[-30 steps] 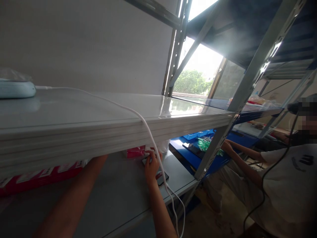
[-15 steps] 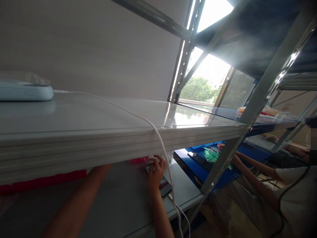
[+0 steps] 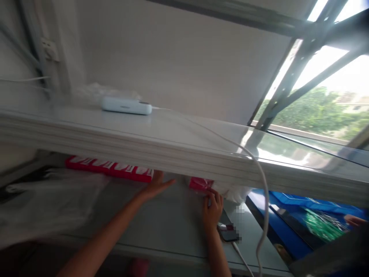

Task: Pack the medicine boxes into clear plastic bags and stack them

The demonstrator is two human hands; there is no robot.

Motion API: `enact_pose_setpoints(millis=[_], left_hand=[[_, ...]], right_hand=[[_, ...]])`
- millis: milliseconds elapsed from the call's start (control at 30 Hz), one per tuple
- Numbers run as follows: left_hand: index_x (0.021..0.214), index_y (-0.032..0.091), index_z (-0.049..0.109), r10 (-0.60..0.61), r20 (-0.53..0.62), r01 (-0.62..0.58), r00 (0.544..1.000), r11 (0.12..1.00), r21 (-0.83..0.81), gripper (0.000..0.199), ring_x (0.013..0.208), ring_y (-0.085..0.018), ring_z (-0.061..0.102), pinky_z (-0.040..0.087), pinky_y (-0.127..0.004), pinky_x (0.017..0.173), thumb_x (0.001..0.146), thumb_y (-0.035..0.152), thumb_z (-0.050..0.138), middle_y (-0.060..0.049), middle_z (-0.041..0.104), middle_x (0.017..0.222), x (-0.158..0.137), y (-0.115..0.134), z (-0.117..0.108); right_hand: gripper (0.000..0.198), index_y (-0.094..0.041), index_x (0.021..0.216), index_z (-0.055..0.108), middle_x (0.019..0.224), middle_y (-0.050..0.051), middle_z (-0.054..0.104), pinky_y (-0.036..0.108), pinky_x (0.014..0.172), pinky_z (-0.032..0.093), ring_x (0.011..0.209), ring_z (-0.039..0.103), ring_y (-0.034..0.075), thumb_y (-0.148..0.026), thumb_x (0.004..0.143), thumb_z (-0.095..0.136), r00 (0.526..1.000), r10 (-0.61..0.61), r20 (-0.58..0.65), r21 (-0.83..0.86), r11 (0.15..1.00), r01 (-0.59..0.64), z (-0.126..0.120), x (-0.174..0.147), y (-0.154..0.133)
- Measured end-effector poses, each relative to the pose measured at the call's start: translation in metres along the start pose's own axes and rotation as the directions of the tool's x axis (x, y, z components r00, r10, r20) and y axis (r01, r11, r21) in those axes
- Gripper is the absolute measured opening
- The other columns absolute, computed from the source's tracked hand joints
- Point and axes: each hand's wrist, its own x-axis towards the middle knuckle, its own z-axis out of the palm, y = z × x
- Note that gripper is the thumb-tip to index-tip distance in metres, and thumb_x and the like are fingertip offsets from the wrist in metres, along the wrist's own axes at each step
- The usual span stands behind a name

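Note:
My left hand (image 3: 158,187) is at the right end of a row of red packs with white labels (image 3: 109,168) on the lower shelf. Its thumb sticks out to the right, apart from the fingers, which the upper shelf's edge partly hides. My right hand (image 3: 212,209) has loosely bent, parted fingers, their tips at the near edge of a pink-red packet (image 3: 200,184); whether they touch it I cannot tell. Beside that hand, partly behind it, lies a dark phone (image 3: 229,232) with a white cable (image 3: 242,257) at its lower end.
Across the view runs the thick upper shelf (image 3: 173,140), bearing a pale-blue device (image 3: 127,105) with a white cord (image 3: 263,192) hanging over its edge. Clear plastic (image 3: 52,207) lies at lower left. At right are green plastic packets (image 3: 324,225) and another person's hand (image 3: 355,220).
The view has swung left, bringing more red packs and the whole pale-blue device into sight. My left hand has come out from behind the upper shelf's edge. My right hand stays near the phone.

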Motion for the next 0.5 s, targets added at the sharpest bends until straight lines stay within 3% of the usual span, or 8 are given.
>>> enact_pose_setpoints(millis=[67, 133, 200, 267, 333, 367, 433, 500], left_hand=[[0.145, 0.033, 0.029, -0.059, -0.075, 0.068, 0.995, 0.990, 0.123, 0.068, 0.144, -0.031, 0.015, 0.026, -0.050, 0.112, 0.086, 0.054, 0.054, -0.010, 0.022, 0.154, -0.045, -0.002, -0.034], [0.146, 0.033, 0.026, -0.087, -0.178, 0.137, 0.980, 0.947, 0.289, 0.067, 0.145, -0.032, 0.007, 0.014, -0.055, 0.115, 0.087, 0.053, 0.052, -0.009, 0.014, 0.157, -0.101, -0.003, -0.074], [0.144, 0.031, 0.031, -0.116, -0.339, 0.268, 0.933, 0.853, 0.447, 0.059, 0.145, -0.034, 0.007, 0.006, -0.063, 0.112, 0.090, 0.049, 0.047, -0.009, 0.016, 0.157, -0.162, -0.005, -0.116], [0.143, 0.028, 0.033, -0.167, -0.488, 0.444, 0.856, 0.721, 0.532, 0.058, 0.144, -0.037, 0.008, 0.006, -0.067, 0.109, 0.090, 0.047, 0.044, -0.012, 0.016, 0.157, -0.219, -0.011, -0.155], [0.144, 0.025, 0.033, -0.190, -0.583, 0.564, 0.790, 0.596, 0.571, 0.060, 0.144, -0.038, 0.010, 0.005, -0.069, 0.108, 0.089, 0.046, 0.044, -0.014, 0.020, 0.156, -0.264, -0.020, -0.188], [0.144, 0.024, 0.035, -0.197, -0.593, 0.589, 0.780, 0.551, 0.591, 0.059, 0.143, -0.039, 0.011, 0.005, -0.070, 0.107, 0.089, 0.046, 0.044, -0.014, 0.023, 0.155, -0.280, -0.026, -0.202], [0.140, 0.023, 0.043, -0.210, -0.547, 0.569, 0.810, 0.509, 0.646, 0.054, 0.142, -0.038, 0.018, 0.005, -0.069, 0.108, 0.090, 0.044, 0.044, -0.013, 0.034, 0.151, -0.302, -0.037, -0.224], [0.129, 0.023, 0.055, -0.210, -0.452, 0.490, 0.867, 0.526, 0.695, 0.044, 0.137, -0.035, 0.032, 0.009, -0.064, 0.111, 0.090, 0.040, 0.043, -0.012, 0.046, 0.143, -0.310, -0.047, -0.239]], right_hand=[[0.027, -0.019, 0.088, 0.063, 0.092, 0.011, 0.062, 0.042, 0.081, 0.041, 0.090, 0.053, 0.027, -0.027, 0.089, 0.038, 0.996, 0.079, 0.030, 0.042, 0.996, -0.080, 0.018, -0.012, -0.027], [0.029, -0.018, 0.097, 0.063, 0.094, 0.012, 0.062, 0.041, 0.080, 0.042, 0.090, 0.055, 0.027, -0.029, 0.090, 0.036, 0.983, 0.120, 0.139, 0.094, 0.987, -0.134, 0.039, -0.037, -0.071], [0.031, -0.018, 0.111, 0.059, 0.101, 0.011, 0.064, 0.041, 0.084, 0.043, 0.096, 0.057, 0.026, -0.029, 0.091, 0.038, 0.938, -0.016, 0.347, 0.197, 0.979, -0.056, 0.057, -0.070, -0.123], [0.033, -0.021, 0.120, 0.057, 0.116, 0.011, 0.062, 0.045, 0.095, 0.040, 0.112, 0.055, 0.026, -0.031, 0.090, 0.045, 0.850, -0.197, 0.489, 0.265, 0.962, 0.071, 0.069, -0.100, -0.166], [0.033, -0.024, 0.121, 0.058, 0.125, 0.010, 0.060, 0.049, 0.102, 0.035, 0.121, 0.051, 0.026, -0.032, 0.090, 0.048, 0.761, -0.316, 0.566, 0.317, 0.936, 0.152, 0.074, -0.119, -0.191], [0.032, -0.024, 0.120, 0.059, 0.127, 0.010, 0.060, 0.050, 0.104, 0.034, 0.122, 0.051, 0.026, -0.031, 0.090, 0.048, 0.739, -0.331, 0.587, 0.329, 0.931, 0.156, 0.074, -0.124, -0.196], [0.031, -0.023, 0.118, 0.060, 0.125, 0.009, 0.061, 0.049, 0.105, 0.034, 0.119, 0.054, 0.024, -0.028, 0.091, 0.046, 0.735, -0.297, 0.609, 0.330, 0.938, 0.105, 0.075, -0.125, -0.196], [0.032, -0.021, 0.116, 0.062, 0.123, 0.009, 0.063, 0.047, 0.104, 0.035, 0.116, 0.056, 0.023, -0.025, 0.090, 0.045, 0.741, -0.263, 0.619, 0.335, 0.941, 0.054, 0.075, -0.121, -0.190]])
